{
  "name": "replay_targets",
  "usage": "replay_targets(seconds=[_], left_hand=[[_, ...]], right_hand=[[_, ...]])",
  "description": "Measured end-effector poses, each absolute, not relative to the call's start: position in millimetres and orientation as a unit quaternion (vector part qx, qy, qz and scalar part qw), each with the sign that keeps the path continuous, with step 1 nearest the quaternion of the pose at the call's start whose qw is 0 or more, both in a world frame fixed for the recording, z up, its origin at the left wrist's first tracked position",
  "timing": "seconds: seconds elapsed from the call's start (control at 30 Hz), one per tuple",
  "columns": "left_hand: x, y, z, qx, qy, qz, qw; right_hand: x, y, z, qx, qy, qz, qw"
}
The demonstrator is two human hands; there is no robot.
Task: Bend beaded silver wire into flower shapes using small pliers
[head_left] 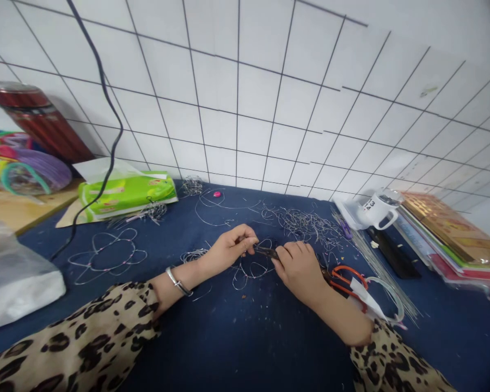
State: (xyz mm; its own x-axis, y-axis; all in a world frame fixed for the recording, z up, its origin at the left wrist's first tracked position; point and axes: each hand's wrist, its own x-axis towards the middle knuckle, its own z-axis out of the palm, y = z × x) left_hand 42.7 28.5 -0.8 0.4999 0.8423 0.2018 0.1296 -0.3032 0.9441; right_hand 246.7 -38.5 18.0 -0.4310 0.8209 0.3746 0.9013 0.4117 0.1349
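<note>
While the R hand is gripping a pair of dark pliers, fingers curled round the handles, the L hand is pinching thumb to fingertips right at the tool's nose, apparently on a bit of the beaded wire form; exact contact pt is too small to tell. The pliers' long axis is running roughly sideways, nose pointing L, bridging the gap btwn the hands. The wire form is lying btwn them too, mostly on the near side of the nose, its loops spreading over the dark blue cloth. L fingertips are sitting closer to the nose than R fingers are. A 2nd wire form is lying flat, well apart, to the L; a wire tangle is resting beyond the R hand.

Containers: green tissue pack is lying far L w/ a white tissue sticking out; plastic bag at L edge is holding something white, can't ID; red flask is leaning in view, contents hidden; white mug is standing far R, inside not visible.
</note>
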Motion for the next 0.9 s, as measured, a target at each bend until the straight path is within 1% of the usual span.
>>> replay_targets(seconds=[0.43, 0.9], left_hand=[[46.9, 25.2, 1.0, 0.691, 0.326, 0.382, 0.520], [46.9, 25.5, 1.7, 0.690, 0.316, 0.363, 0.540]], right_hand=[[249.4, -41.4, 19.4, -0.496, -0.836, -0.215, 0.098], [251.9, -41.2, 19.1, -0.497, -0.836, -0.207, 0.104]])
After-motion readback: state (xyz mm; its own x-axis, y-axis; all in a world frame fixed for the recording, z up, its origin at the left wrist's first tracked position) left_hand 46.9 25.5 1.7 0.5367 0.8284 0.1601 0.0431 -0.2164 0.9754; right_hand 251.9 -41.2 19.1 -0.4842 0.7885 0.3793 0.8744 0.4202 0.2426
